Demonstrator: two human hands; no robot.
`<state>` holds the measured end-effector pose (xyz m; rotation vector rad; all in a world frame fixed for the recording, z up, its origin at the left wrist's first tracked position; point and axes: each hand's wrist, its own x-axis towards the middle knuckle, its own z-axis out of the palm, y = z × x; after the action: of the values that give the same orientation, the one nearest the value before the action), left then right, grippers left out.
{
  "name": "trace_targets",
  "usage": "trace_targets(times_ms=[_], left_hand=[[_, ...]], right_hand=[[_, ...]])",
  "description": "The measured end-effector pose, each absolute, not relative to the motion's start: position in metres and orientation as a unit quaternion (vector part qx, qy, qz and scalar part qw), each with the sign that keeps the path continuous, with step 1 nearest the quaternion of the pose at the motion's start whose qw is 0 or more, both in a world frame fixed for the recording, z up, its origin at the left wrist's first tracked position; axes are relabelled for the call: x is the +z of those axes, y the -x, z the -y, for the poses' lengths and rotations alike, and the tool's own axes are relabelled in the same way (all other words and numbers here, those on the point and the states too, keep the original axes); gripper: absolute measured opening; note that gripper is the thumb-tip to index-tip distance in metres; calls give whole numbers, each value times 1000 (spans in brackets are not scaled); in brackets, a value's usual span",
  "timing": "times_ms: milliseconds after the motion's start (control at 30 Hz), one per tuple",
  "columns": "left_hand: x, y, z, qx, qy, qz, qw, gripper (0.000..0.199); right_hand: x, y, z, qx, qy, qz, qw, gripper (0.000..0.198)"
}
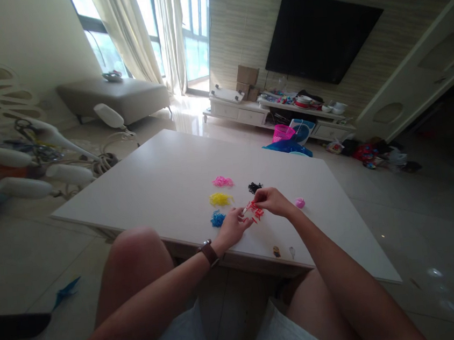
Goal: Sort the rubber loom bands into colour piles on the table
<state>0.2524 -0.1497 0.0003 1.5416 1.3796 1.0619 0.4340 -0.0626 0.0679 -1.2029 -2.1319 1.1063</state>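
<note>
Over a white table (162, 171), both of my hands work close together at a pile of small red pieces (258, 213). My left hand (233, 228), with a watch on its wrist, is closed on a small white stick-like piece (245, 210). At the pile's upper edge, my right hand (271, 200) has its fingers pinched together; what is between them is too small to name. Loose blue (217, 218), yellow (220, 199) and pink (223, 181) heaps lie left of the red one. A black heap (255, 187) is just beyond my right fingers.
A pink ball-like item (299, 203) lies right of my right hand. Near the front edge are a small yellow-and-dark figure (276, 251) and a little clear item (292, 252). My knees are against the front side. A pink basket (283, 132) stands behind the table.
</note>
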Motion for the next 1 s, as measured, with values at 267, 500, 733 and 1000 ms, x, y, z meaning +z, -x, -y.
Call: trace_targets(times_ms=[267,500,733,1000], left_hand=[[2,-253,148,437,-611,-530,394,31],[6,-251,147,440,-620,-519,391,33],[6,-251,146,441,-620,-519,390,33],[11,-249,148,444,-624,-517,381,33]], right_hand=[[74,-434,65,372,447,776,243,9],[75,-438,61,379,408,801,222,14],[79,-439,63,381,403,807,205,19],[87,-439,65,410,421,777,228,14]])
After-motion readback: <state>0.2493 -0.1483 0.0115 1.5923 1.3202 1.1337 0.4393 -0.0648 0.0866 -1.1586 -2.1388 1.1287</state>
